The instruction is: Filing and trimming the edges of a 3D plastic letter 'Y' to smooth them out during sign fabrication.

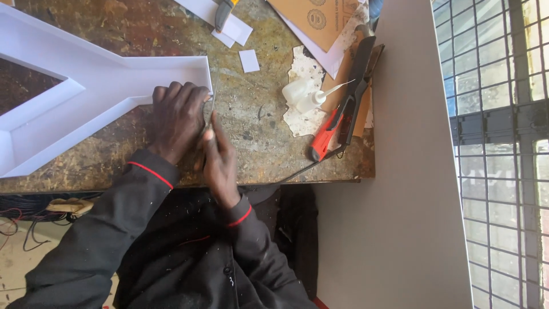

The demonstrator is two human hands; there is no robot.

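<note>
1. Worn tabletop [257,120] shows me bare room between the white letter form [114,83] and the glue bottle [303,94].
2. My left hand [177,120] presses flat, fingers spread, on the form's end near the table's front edge.
3. My right hand [217,154] pinches a thin blade [210,109] beside it.

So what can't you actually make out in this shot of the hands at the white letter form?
All in the head view:
- White channel letter: its left and upper parts are cut off by the frame edge.
- Thin curved strip: too slim to identify; the right hand covers its lower end.
- Left hand: its fingertips hide the letter's corner beneath.
- Red-handled tool: jaws merge with dark clutter.
- Glue bottle: contents unclear.
</note>
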